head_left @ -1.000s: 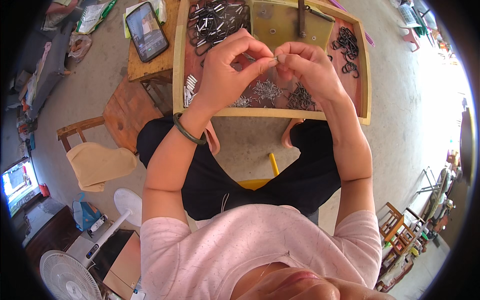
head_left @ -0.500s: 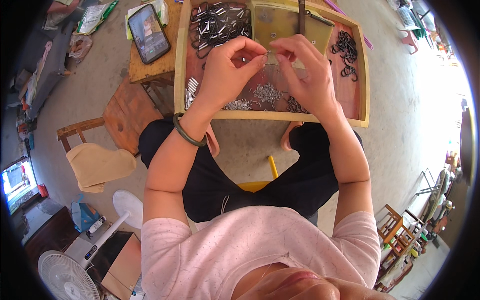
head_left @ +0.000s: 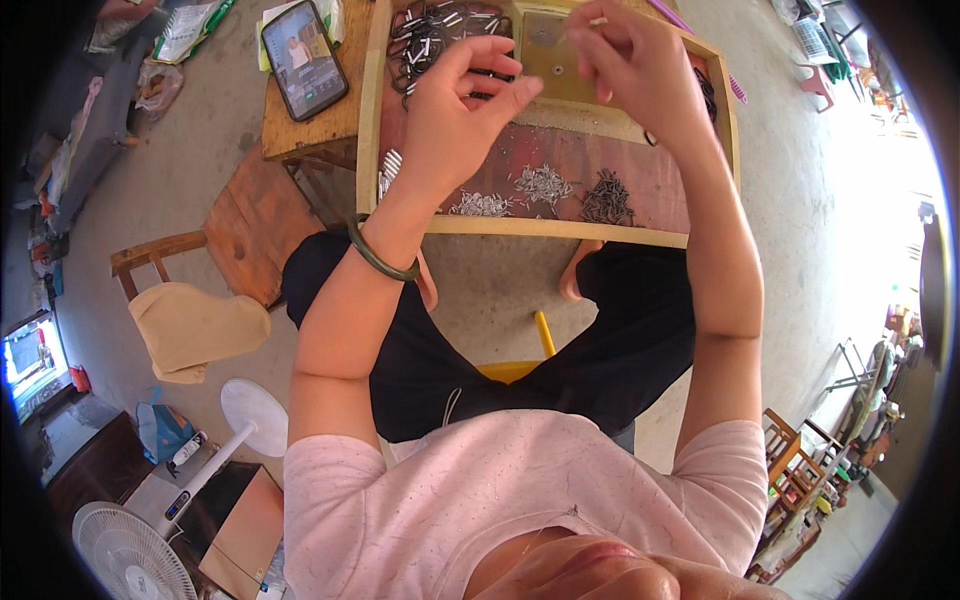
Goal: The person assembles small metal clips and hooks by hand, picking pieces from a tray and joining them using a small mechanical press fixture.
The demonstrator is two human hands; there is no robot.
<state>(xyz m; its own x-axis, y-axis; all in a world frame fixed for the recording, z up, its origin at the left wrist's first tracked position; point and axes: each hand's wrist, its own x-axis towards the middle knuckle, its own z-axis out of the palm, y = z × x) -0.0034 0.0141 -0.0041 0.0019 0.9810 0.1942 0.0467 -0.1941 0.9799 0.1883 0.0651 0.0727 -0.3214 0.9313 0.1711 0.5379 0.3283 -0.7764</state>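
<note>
My left hand (head_left: pixel 465 115) hovers over the middle of a wooden tray (head_left: pixel 560 232), wearing a dark bangle (head_left: pixel 378 258) on its wrist. Its fingers are bent and stand apart from the thumb, with nothing visible between them. Farther up, my right hand (head_left: pixel 645 70) is over a yellowish metal plate (head_left: pixel 550 70); its fingers are curled and smeared by motion, so any hold is hidden. Below the hands lie two piles of small silvery pins, one left (head_left: pixel 480 205) and one middle (head_left: pixel 542 185), and a dark pile of pins (head_left: pixel 606 198).
Black loops with silvery ends (head_left: pixel 425 45) fill the tray's far left. White-silver tubes (head_left: pixel 389 172) lie at its near left. A phone (head_left: pixel 303 62) rests on a wooden table (head_left: pixel 300 140). Behind stand a chair with a cushion (head_left: pixel 200 330) and a white fan (head_left: pixel 130 550).
My hands were close together, pinching a tiny piece between them. The right hand has moved up and right, apart from the left, whose fingers have loosened. The dark pile has come into full view.
</note>
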